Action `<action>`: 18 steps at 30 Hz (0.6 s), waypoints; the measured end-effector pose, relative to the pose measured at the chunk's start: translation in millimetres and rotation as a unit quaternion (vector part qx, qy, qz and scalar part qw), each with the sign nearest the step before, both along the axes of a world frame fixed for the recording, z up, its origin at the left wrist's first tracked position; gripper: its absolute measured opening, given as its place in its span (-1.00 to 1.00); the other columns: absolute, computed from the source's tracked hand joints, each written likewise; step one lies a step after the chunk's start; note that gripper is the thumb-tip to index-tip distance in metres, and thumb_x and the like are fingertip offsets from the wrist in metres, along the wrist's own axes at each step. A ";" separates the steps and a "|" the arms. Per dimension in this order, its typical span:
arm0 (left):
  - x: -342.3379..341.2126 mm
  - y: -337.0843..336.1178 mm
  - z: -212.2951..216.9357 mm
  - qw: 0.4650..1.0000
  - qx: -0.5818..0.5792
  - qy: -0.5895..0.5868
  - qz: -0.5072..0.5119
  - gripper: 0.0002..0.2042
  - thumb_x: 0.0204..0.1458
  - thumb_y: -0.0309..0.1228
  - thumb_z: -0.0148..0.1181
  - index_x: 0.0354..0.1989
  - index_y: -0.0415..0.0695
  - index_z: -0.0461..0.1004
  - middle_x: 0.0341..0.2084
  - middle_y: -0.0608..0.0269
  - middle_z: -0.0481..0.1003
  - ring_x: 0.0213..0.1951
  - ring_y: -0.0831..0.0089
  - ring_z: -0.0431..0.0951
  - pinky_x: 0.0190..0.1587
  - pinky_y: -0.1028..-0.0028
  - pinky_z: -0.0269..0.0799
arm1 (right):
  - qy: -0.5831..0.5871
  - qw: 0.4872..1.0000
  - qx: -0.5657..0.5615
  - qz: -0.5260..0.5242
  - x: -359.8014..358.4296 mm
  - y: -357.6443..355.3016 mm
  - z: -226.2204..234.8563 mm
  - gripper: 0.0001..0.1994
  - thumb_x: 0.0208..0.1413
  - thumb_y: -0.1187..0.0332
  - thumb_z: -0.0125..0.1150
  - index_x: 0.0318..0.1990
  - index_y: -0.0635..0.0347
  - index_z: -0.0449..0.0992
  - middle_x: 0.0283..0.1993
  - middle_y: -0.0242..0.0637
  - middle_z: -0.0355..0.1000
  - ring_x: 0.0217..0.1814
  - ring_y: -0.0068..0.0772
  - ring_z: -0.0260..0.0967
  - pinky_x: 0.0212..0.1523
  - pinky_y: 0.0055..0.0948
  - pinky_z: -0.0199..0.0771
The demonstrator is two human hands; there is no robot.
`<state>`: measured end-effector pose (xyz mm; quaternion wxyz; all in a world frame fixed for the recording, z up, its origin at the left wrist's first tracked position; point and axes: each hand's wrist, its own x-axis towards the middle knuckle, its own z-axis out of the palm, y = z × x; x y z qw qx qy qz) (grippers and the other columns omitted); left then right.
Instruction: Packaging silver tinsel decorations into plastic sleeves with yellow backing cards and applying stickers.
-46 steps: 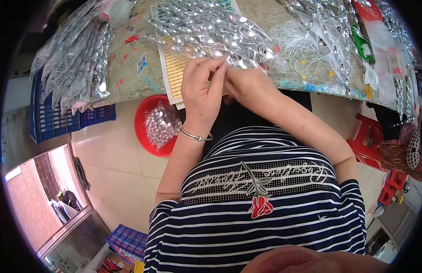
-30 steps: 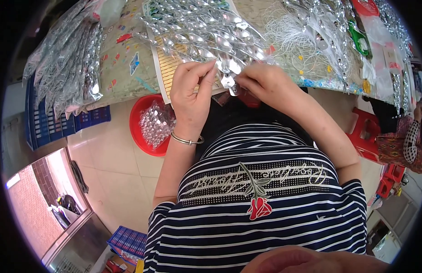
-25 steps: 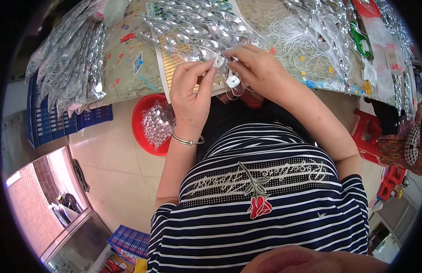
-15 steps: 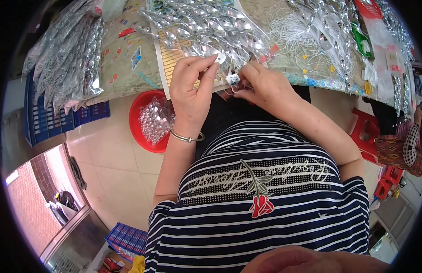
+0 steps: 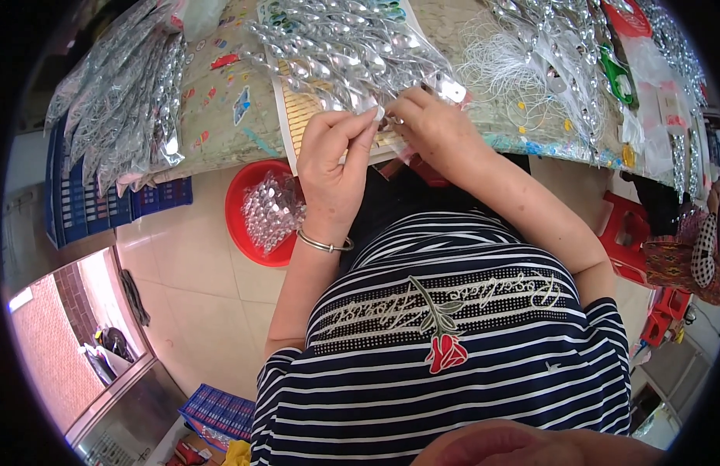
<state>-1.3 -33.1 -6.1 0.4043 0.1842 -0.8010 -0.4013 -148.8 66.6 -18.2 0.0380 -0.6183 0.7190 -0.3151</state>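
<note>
At the table's near edge my two hands meet fingertip to fingertip. My left hand (image 5: 335, 159), a bangle on its wrist, is closed in a pinch on a small whitish tab (image 5: 379, 113). My right hand (image 5: 438, 128) has its fingers bent together right beside that tab; what they hold, if anything, is hidden behind the hand. Just beyond both hands lies a heap of shiny silver twisted strands (image 5: 344, 46), spread over a sheet with a yellow striped pattern (image 5: 302, 101). A loose silver piece (image 5: 455, 91) shows past my right knuckles.
Below the table edge, left of my lap, a red basin (image 5: 240, 225) holds clear and silver pieces. Bagged silver strands (image 5: 135, 101) hang over the table's left side. White strings (image 5: 500, 66) and a green-handled tool (image 5: 615, 74) lie to the right. A red stool (image 5: 628, 233) stands at right.
My right hand has moved up and left, bringing its fingertips to those of my left hand. The left hand keeps its pinch on the tab, slightly lower. The view has shifted slightly.
</note>
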 end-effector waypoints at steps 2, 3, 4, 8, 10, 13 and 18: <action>-0.6 -0.5 -1.7 1.000 -0.008 0.004 0.003 -0.83 -0.05 -0.62 0.25 -0.24 -0.21 0.58 -0.40 0.23 0.44 -0.38 0.48 0.44 -0.35 0.56 0.37 | -0.017 1.000 -0.002 -0.002 6.2 4.7 5.3 -0.78 0.04 0.44 0.20 -0.13 0.19 0.43 -0.21 -0.16 0.42 -0.26 -0.03 0.44 -0.27 -0.23 0.46; -1.6 -1.3 -0.9 1.000 0.001 0.002 0.006 -0.82 -0.05 -0.61 0.26 -0.24 -0.20 0.58 -0.40 0.22 0.44 -0.39 0.47 0.44 -0.36 0.55 0.37 | -0.035 0.999 -0.004 -0.006 9.1 8.3 9.5 -0.76 0.03 0.46 0.21 -0.11 0.19 0.43 -0.19 -0.17 0.40 -0.25 -0.03 0.44 -0.27 -0.23 0.46; -0.9 -1.0 -0.2 1.000 0.009 -0.001 0.011 -0.82 -0.05 -0.60 0.26 -0.23 -0.20 0.58 -0.40 0.22 0.44 -0.39 0.47 0.44 -0.37 0.54 0.38 | -0.035 0.999 -0.003 -0.004 9.4 13.8 13.5 -0.76 0.03 0.46 0.21 -0.11 0.19 0.43 -0.19 -0.17 0.40 -0.25 -0.03 0.44 -0.27 -0.23 0.46; -0.5 0.9 -1.7 0.999 0.006 -0.023 0.036 -0.80 -0.07 -0.56 0.28 -0.21 -0.17 0.57 -0.36 0.20 0.44 -0.32 0.38 0.44 -0.27 0.47 0.38 | -0.062 0.996 -0.014 -0.061 -12.4 32.9 35.7 -0.62 -0.03 0.49 0.26 0.01 0.19 0.41 -0.14 -0.19 0.39 -0.24 -0.11 0.43 -0.27 -0.28 0.45; -4.5 0.9 -3.5 0.994 -0.083 -0.036 0.057 -0.72 -0.10 -0.53 0.29 -0.15 -0.16 0.53 -0.27 0.19 0.44 -0.20 0.28 0.41 -0.11 0.36 0.33 | -0.076 0.989 -0.010 -0.124 -21.9 30.6 37.2 -0.57 -0.05 0.49 0.28 0.04 0.19 0.40 -0.12 -0.18 0.39 -0.22 -0.13 0.42 -0.24 -0.30 0.44; -12.3 1.0 2.1 0.988 -0.134 -0.049 0.054 -0.64 -0.09 -0.52 0.28 -0.04 -0.15 0.49 -0.14 0.17 0.42 -0.08 0.28 0.39 0.01 0.39 0.30 | 0.083 0.976 -0.126 -0.159 -46.3 13.0 21.4 -0.63 0.01 0.47 0.23 0.02 0.23 0.42 -0.15 -0.15 0.41 -0.13 -0.13 0.38 -0.11 -0.35 0.39; -15.2 -3.2 1.5 0.986 -0.138 -0.074 0.052 -0.58 -0.06 -0.51 0.22 0.05 -0.17 0.43 -0.01 0.07 0.39 0.07 0.14 0.33 0.17 0.29 0.18 | -0.035 0.993 -0.075 -0.089 -50.8 4.3 44.2 -0.83 0.14 0.50 0.07 -0.14 0.29 0.51 -0.21 -0.17 0.42 -0.18 -0.15 0.40 -0.15 -0.39 0.39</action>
